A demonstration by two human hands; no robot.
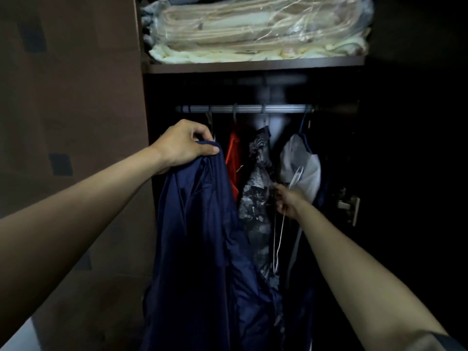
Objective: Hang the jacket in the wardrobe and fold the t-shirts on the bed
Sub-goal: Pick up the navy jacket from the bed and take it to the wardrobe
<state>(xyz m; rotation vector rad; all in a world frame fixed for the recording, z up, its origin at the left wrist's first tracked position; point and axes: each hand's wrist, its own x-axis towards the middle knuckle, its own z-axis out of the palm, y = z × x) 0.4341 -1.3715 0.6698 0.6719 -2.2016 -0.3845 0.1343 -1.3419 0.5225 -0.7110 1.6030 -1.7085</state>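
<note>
Navy jacket [202, 224] is held up at its top edge in front of the open wardrobe [147, 173], hanging down below the rail [243, 108]. Left hand [183, 144] is closed tight on the jacket fabric, thumb on top. Right hand [287, 200] is closed around a white wire hanger [279, 239], just right of the jacket. Red garment [234, 158], patterned garment [258, 188] and grey garment [301, 163] are hung from the rail behind. Bagged bedding [253, 29] is stacked on the shelf [253, 66] above.
</note>
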